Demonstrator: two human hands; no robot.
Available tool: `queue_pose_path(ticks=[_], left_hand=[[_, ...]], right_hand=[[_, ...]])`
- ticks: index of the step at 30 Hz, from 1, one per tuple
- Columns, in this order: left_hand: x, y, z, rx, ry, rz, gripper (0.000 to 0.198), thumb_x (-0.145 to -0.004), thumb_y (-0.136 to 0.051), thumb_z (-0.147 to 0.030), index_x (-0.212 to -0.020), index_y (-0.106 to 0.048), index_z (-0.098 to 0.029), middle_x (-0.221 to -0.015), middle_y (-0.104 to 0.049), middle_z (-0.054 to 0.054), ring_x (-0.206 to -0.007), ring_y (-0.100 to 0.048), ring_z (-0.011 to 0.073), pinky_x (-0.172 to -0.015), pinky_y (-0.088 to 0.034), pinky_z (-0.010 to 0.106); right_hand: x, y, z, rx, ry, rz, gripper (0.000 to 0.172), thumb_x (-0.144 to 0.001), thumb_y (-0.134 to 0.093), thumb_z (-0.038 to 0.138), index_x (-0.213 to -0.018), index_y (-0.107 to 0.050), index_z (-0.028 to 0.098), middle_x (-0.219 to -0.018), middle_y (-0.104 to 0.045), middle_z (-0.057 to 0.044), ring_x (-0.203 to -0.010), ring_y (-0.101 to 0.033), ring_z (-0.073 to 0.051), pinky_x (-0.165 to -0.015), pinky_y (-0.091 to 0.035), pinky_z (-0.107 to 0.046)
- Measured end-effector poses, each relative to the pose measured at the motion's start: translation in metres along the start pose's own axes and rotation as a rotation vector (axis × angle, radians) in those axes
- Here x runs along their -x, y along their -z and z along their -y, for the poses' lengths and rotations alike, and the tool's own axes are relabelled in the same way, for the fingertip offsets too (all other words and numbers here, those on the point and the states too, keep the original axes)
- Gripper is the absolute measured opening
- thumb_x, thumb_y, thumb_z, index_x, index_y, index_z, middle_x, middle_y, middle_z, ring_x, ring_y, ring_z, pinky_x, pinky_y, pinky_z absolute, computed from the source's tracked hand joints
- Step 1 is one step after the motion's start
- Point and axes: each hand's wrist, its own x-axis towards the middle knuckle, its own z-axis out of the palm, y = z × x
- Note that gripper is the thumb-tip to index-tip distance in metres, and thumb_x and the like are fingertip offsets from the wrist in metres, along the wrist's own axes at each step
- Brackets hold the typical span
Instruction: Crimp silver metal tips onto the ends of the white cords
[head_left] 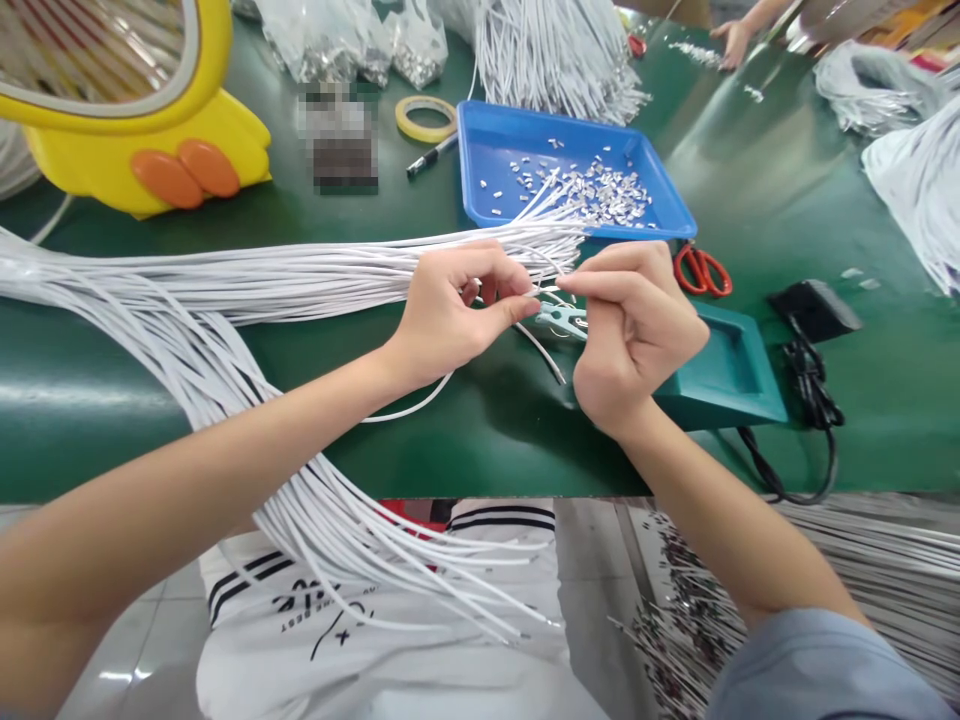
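Observation:
My left hand (457, 310) pinches a white wire (534, 292) near its tip, between thumb and fingers. Right beside that tip, the thumb and forefinger of my right hand (637, 335) are pressed together. What they hold at the wire's end is too small to make out. Below the fingertips is the pale teal jaw (561, 318) of a green bench device (739, 365), partly hidden by my right hand. A bundle of white wires (315, 275) runs in from the left, its ends fanned out behind my hands. A loose wire end (551, 362) hangs below them.
Behind my hands, a blue tray (469, 165) holds many small metal terminals (611, 190). Around it lie red-handled scissors (703, 270), yellow tape (425, 118) and a pen (433, 155). More wires (397, 560) drape over my lap. Another person's hand (733, 42) is at the far right.

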Motion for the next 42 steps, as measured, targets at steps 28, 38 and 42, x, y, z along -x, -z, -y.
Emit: queue_pose_path(ticks=[28,38,42], left_hand=[[-0.0024,0.0009,-0.0009,0.092,0.200,0.074,0.020,-0.075,-0.078,-0.027,-0.061,-0.067,-0.017,-0.058,-0.062,0.000,-0.053,-0.045,0.0096,-0.051,-0.036,0.026],[-0.0028,0.0011,-0.0026,0.110,0.229,0.100,0.025,-0.079,-0.074,-0.033,-0.062,-0.068,-0.016,-0.059,-0.063,0.001,-0.056,-0.050,0.0105,-0.054,-0.040,0.025],[-0.0037,0.0019,0.0005,0.125,0.243,0.076,0.031,-0.080,-0.073,-0.039,-0.061,-0.067,-0.015,-0.060,-0.064,0.002,-0.058,-0.054,0.0112,-0.058,-0.044,0.025]], right_hand=[[-0.0027,0.0016,0.0012,-0.035,-0.092,0.162,0.030,-0.096,-0.042,0.023,-0.096,-0.070,0.032,-0.097,-0.061,-0.007,-0.098,-0.058,-0.025,-0.081,-0.052,-0.048],[-0.0051,0.0003,-0.0006,-0.002,-0.143,0.138,0.034,-0.094,-0.039,0.015,-0.095,-0.070,0.028,-0.097,-0.064,-0.007,-0.098,-0.061,-0.024,-0.087,-0.053,-0.047],[-0.0050,0.0006,-0.0002,0.003,-0.166,0.108,0.031,-0.095,-0.039,0.017,-0.098,-0.069,0.026,-0.096,-0.065,-0.007,-0.097,-0.064,-0.022,-0.086,-0.055,-0.044]])
